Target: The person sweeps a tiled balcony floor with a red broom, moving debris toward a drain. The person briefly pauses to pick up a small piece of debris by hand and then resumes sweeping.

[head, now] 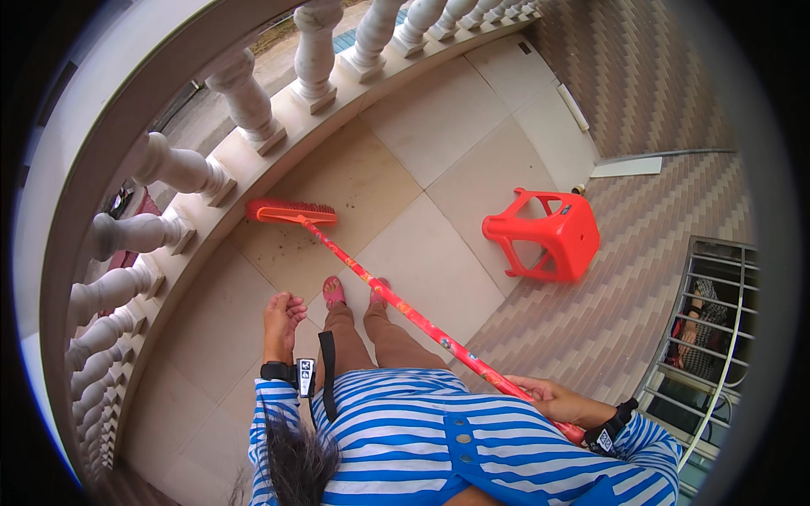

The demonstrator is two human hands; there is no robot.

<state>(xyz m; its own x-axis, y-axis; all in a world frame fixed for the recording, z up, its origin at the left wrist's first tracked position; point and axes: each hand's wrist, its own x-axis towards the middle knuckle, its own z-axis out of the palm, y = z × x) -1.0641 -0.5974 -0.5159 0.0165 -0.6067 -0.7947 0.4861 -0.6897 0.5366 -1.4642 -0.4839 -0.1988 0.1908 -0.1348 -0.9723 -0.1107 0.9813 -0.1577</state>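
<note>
My right hand point(550, 398) is closed around the upper part of a red, flower-patterned broom handle point(405, 307). The handle runs diagonally down to an orange broom head point(297, 215) with red bristles, resting on the floor tiles beside the balustrade's base. Dark specks of dirt point(291, 246) lie scattered near the bristles. My left hand point(284, 319) is free at my left side, its fingers loosely curled with nothing in them. My feet in pink sandals point(333, 291) stand on the tiles, the handle crossing over the right one.
A curved balustrade with white stone balusters point(243, 101) bounds the left side. Against the tiled wall point(658, 82) on the right stands a red plastic stool point(544, 234). Behind the metal bars of a window point(702, 341), a person's arms show. A white pipe point(573, 107) lies along the wall's foot.
</note>
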